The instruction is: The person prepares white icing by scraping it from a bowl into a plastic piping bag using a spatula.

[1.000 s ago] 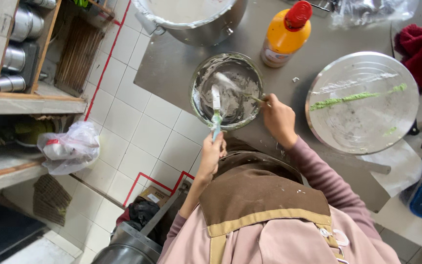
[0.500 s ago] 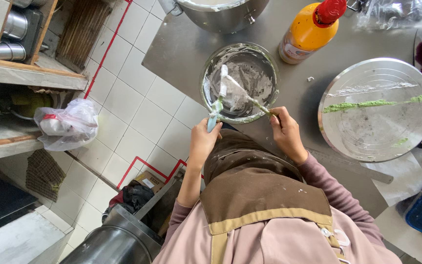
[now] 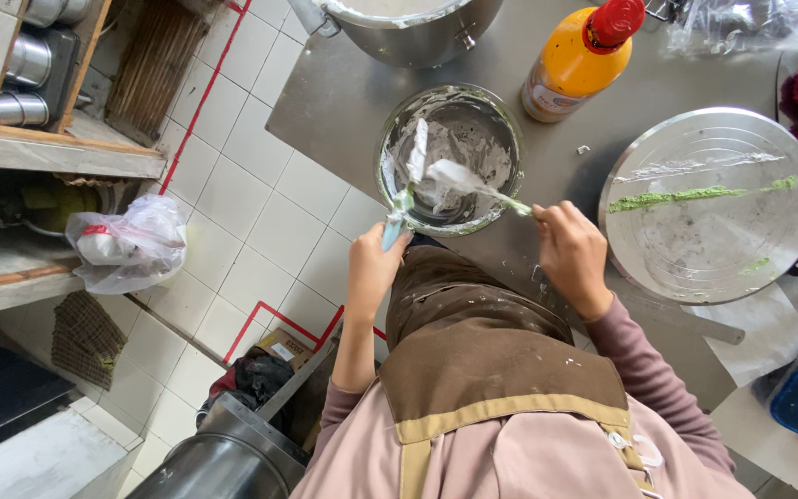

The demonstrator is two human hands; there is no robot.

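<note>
The left hand (image 3: 373, 268) is closed around the handle of a spatula (image 3: 405, 185), whose cream-smeared blade reaches up over the near rim of the bowl (image 3: 399, 199). The right hand (image 3: 573, 254) is closed too, gripping the end of a second scraper (image 3: 473, 182), a thin tool with green on its shaft and a lump of whitish cream on its blade, held out over the middle of the bowl. The two blades lie close together above the bowl, near enough that one seems to be wiping the other, though I cannot tell if they touch.

The bowl is a steel one, its inside streaked with pale cream, and it stands on the grey worktop (image 3: 344, 102) just in front of the person. By the look of it, this is the scraping stage: cream being cleaned off one tool onto the other or back into the bowl. A next stroke would call for a firm drag of one blade along the other, kept over the bowl so nothing drops on the worktop.

Beside the bowl, to the right, sits a round metal turntable (image 3: 658, 259) with a green streak across it. Behind stand an orange bottle (image 3: 574, 60) with a red cap and a large steel pot (image 3: 417, 32).
</note>
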